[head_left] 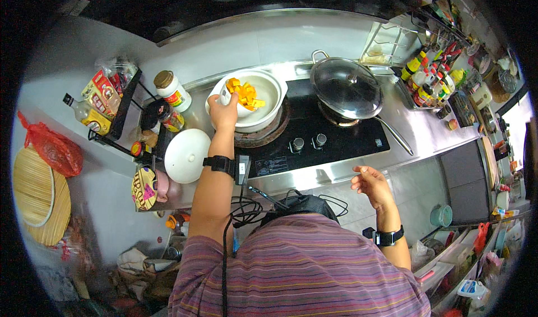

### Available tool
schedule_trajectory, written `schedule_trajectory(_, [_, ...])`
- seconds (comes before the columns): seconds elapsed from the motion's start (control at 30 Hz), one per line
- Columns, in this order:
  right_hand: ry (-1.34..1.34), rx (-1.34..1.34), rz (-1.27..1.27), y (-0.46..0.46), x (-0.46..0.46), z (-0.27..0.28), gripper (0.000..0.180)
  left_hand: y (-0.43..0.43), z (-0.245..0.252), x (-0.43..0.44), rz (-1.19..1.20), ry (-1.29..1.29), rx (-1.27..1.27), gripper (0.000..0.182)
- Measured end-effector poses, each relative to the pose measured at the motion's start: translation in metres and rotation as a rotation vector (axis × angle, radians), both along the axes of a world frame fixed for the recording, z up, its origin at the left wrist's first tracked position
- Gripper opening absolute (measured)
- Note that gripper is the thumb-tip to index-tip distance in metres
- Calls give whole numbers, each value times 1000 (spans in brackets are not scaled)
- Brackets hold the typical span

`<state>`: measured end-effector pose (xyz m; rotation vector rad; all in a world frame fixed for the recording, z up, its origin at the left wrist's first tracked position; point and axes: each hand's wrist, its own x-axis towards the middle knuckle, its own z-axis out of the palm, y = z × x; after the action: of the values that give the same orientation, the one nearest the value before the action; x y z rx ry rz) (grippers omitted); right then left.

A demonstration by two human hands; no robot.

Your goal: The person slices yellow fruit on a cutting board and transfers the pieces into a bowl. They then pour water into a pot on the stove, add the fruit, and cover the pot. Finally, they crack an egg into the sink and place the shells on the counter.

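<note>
My left hand [223, 112] grips a small white bowl [242, 110] and holds it tilted over a white pot [277, 91] on the left burner. Orange cubes [246, 93], perhaps pumpkin, lie heaped in the bowl and reach its lower right rim. The inside of the pot looks pale; its contents are hard to make out. A white lid [188, 156] with a small knob rests on the counter left of my left forearm. Away from the stove's front edge, my right hand [372, 183] hangs in the air with its fingers loosely bent and nothing in it.
On the right burner stands a wok [403, 138] under a glass lid [349, 85], its handle jutting over the front right. Jars, including a white one [178, 96], crowd the left counter by a black rack [126, 102]. Sauce bottles [426, 85] fill a tray at right. Black cables [248, 214] hang before my body.
</note>
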<state>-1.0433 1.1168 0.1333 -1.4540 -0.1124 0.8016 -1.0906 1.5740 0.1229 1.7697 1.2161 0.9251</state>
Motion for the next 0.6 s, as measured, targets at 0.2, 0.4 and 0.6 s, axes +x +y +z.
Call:
schedule_trajectory(0.2, [-31,-69,-80,-13,-9,-1,34,-7,9,10,23,286,177,71])
schedule_trajectory(0.4, [-48,-84,-109,-18,-15,-2,33,-16,12,13,24,364,392,68])
schedule_trajectory(0.6, [-69,-112,-93,-11,-23,-5,31,-12,11,8,-16,325,782,69])
